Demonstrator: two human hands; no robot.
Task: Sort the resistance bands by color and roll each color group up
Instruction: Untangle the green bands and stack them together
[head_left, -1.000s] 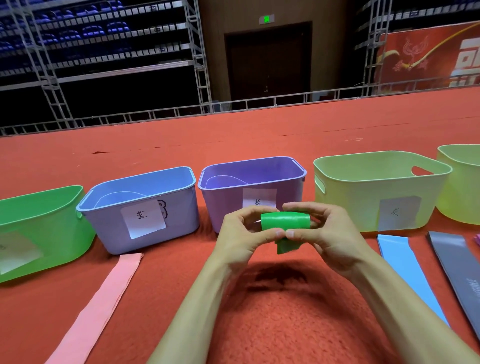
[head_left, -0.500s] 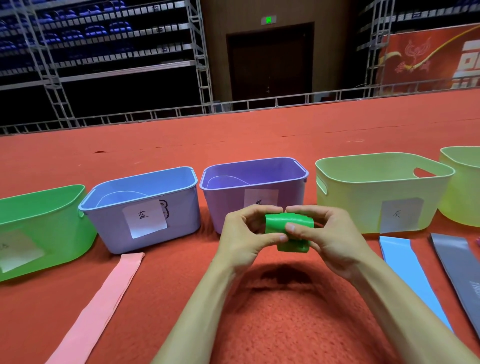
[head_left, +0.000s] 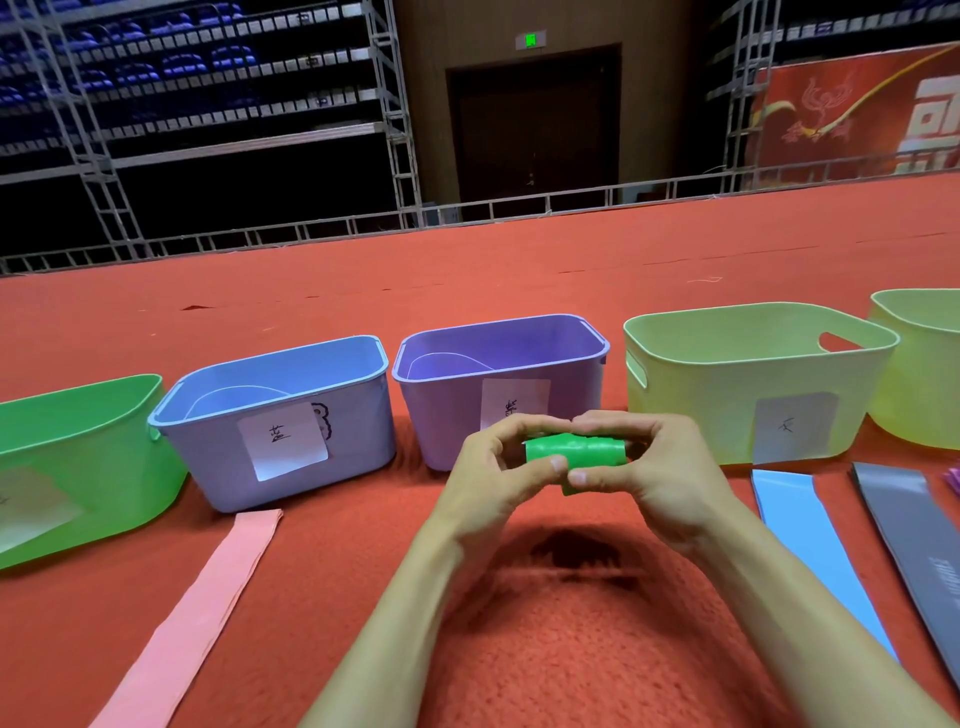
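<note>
As left hand (head_left: 493, 470), right hand (head_left: 662, 467) pinch, rolled green band (head_left: 576, 451) — mid-grip

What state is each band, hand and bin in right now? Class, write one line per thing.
Green band, rolled up, held in both hands.
Left hand, grips the roll's left end.
Right hand, grips the roll's right end.
Pink band, flat, unrolled.
Blue band, flat, unrolled.
Grey band, flat, unrolled.
Green bin, upright.
Blue bin, upright, labelled.
Purple bin, upright, labelled.
Yellow-green bin, upright, labelled.
</note>
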